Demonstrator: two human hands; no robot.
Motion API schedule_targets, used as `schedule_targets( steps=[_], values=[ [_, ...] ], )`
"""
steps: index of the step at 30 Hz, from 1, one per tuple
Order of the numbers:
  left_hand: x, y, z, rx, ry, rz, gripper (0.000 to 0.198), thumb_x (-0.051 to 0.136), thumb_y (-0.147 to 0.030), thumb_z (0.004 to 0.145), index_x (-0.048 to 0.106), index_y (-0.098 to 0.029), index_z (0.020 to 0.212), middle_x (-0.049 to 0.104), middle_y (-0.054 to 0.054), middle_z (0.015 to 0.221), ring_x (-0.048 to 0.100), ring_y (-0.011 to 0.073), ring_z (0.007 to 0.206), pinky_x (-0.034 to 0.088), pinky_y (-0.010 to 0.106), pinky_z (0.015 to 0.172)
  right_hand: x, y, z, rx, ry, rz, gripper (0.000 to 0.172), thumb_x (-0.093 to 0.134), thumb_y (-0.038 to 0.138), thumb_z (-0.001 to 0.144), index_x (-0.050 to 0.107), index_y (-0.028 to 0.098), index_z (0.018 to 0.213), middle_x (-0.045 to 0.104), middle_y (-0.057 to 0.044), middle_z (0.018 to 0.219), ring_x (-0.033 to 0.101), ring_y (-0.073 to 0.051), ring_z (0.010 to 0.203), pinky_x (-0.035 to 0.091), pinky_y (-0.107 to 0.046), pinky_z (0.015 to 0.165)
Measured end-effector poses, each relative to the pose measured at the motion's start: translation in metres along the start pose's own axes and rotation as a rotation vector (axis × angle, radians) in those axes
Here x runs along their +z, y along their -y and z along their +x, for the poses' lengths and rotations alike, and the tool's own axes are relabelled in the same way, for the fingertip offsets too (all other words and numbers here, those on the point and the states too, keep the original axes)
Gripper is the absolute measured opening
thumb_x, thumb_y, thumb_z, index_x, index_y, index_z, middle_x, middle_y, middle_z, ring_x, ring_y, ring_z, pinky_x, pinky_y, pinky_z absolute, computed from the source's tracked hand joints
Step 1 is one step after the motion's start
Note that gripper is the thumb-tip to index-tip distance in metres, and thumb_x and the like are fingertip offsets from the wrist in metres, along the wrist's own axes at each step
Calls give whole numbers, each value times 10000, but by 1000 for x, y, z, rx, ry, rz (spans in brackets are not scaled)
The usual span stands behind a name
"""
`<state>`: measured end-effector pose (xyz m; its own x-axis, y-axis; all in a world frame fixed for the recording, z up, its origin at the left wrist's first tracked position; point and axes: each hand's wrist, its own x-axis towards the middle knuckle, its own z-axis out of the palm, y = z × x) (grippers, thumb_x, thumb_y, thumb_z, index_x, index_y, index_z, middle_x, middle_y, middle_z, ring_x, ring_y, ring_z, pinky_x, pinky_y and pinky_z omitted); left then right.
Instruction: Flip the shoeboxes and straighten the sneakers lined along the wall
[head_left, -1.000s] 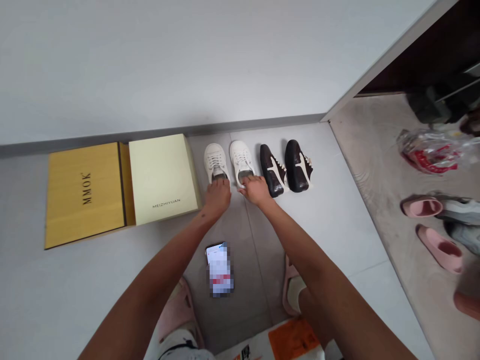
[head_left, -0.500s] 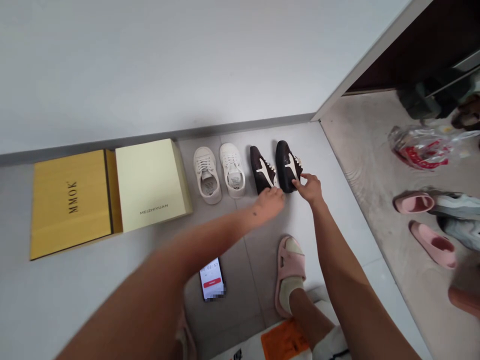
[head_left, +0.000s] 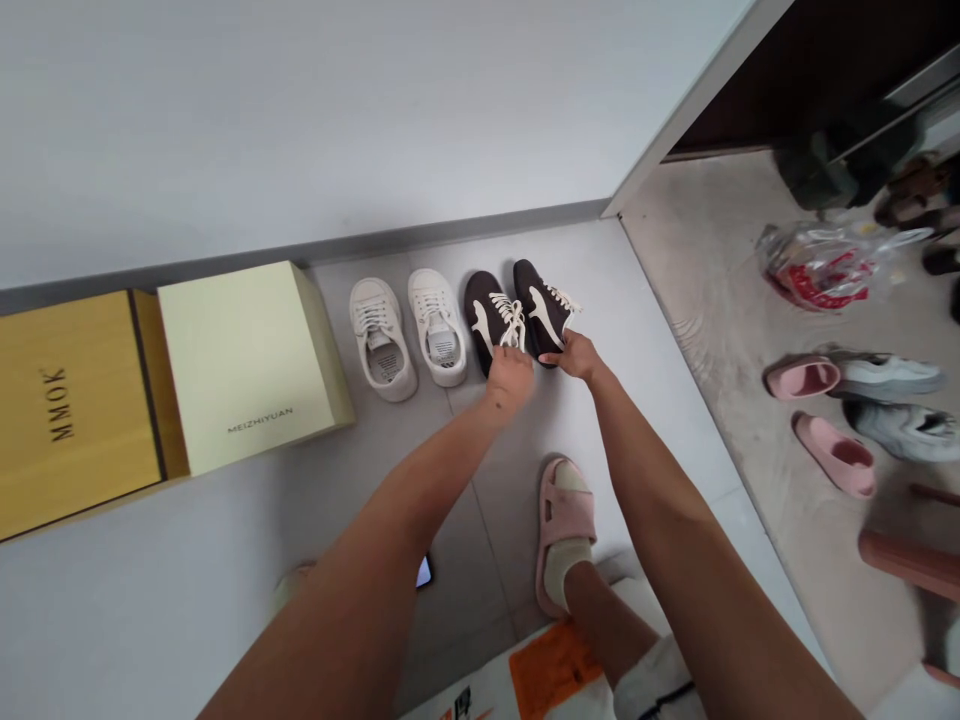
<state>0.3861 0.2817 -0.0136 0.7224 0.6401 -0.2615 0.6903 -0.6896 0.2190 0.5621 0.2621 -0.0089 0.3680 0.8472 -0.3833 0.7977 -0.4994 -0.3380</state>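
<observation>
Fingers point(head_left: 517, 362) grasp brown sneakers point(head_left: 544, 305) lying toes toward the wall point(head_left: 300, 120): left hand point(head_left: 508, 380) on the laces point(head_left: 511, 322) of the left sneaker point(head_left: 484, 315), right hand point(head_left: 577, 357) at the heel point(head_left: 551, 352) of the right sneaker point(head_left: 541, 305).

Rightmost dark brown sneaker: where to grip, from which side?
Pinch the near end of the rightmost dark brown sneaker, coming from the person's side, where the right hand is. It seems tipped onto its side, laces out to the right, so that narrow end likely gives the cleanest hold.
</observation>
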Motion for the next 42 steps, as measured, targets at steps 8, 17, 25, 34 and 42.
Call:
schedule_targets(
  steps=[8,17,25,34,42],
  values=[
    [3,13,-6,-95,-94,-92,387,335,-85,1033,662,-69,1239,708,225,1158,623,325,1195,428,459,986,-10,32,3,30,-103,-331,275,735,375,919,658,221,1134,747,-127,1152,695,-293,1066,517,-361,831],
    [0,17,1,-118,-113,-100,387,327,-87,1039,635,-93,1273,696,218,1187,601,317,1230,430,434,984,7,67,-6,25,-125,-367,282,638,221,957,643,178,1237,707,-199,1266,651,-304,1179,501,-424,946],
    [-2,14,5,-208,-95,-118,410,306,-66,1027,635,-84,1271,684,223,1204,595,321,1225,455,445,982,18,76,-4,88,-67,-342,325,494,126,998,640,139,1287,665,-233,1334,608,-320,1262,487,-447,986],
    [-48,4,-9,-216,-155,-151,385,315,-175,1078,635,-62,1262,661,255,1210,591,350,1219,490,450,937,11,90,-35,57,-281,-234,355,499,289,1014,649,140,1299,673,-217,1282,593,-353,1202,472,-444,983],
    [-116,68,-139,25,52,-16,260,434,-91,1010,639,-99,1170,712,183,1059,708,313,1050,521,412,857,13,149,-83,-111,-366,0,382,470,296,1008,659,126,1294,699,-197,1239,620,-340,1170,465,-422,1004]
  ],
)
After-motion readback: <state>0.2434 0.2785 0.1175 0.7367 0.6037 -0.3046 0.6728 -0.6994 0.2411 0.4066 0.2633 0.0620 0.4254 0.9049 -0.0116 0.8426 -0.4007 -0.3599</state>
